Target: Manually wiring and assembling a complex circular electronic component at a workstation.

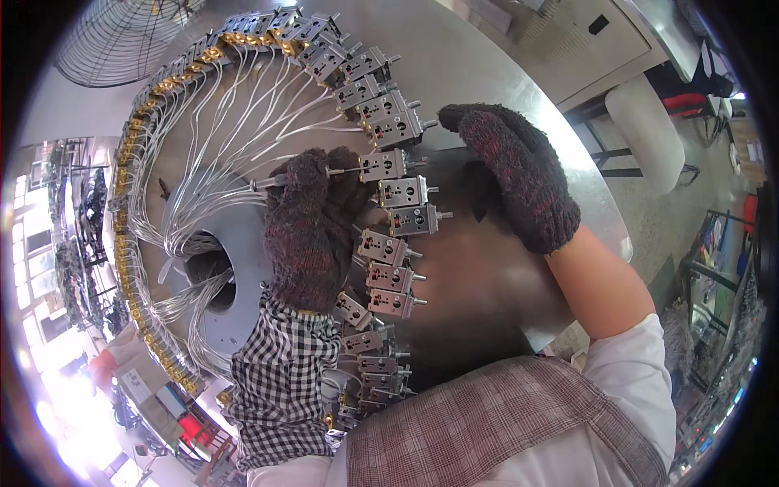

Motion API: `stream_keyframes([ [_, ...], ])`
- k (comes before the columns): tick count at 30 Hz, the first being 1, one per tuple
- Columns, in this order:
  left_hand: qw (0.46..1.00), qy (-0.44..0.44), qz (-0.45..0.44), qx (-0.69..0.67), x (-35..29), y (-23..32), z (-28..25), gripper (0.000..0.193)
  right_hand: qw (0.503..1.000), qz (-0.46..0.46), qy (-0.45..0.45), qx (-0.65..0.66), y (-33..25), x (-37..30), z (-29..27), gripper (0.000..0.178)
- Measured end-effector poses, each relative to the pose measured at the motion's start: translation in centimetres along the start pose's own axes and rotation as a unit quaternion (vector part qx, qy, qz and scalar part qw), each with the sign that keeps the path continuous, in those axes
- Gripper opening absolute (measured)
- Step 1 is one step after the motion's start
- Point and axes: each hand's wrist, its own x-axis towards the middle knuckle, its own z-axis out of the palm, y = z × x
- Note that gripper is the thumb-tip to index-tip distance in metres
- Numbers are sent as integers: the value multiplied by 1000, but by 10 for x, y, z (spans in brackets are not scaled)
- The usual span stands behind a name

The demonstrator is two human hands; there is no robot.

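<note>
My left hand (308,227), in a dark knitted glove, is closed around a slim metal screwdriver-like tool (268,182). Its thin shaft reaches right to a small silver box (383,165) with a short spindle, which looks like a thermostat. My right hand (519,166), gloved alike, hovers over the table on the right, fingers stretched out and thumb apart. Its fingertips are close to the spindle of another metal box (398,128); I cannot tell whether they touch. Several more such boxes (391,247) run in a curved row below my left hand's tool.
A round metal table (479,284) carries the ring of boxes, their brass-coloured parts (123,174) along the left rim. Thin silvery leads (219,122) run to a grey hub (235,325) with a central hole. A wire-guarded fan (122,40) stands far left, a pale seat (645,134) right.
</note>
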Motion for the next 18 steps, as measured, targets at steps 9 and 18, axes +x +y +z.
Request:
stream_keyframes([
  [9,1000,9,-5,12,-1,2,2,22,992,-116,43,-25,9,1,0,31],
  [18,1000,20,-11,7,1,2,-1,21,990,-120,42,-57,5,1,5,26],
])
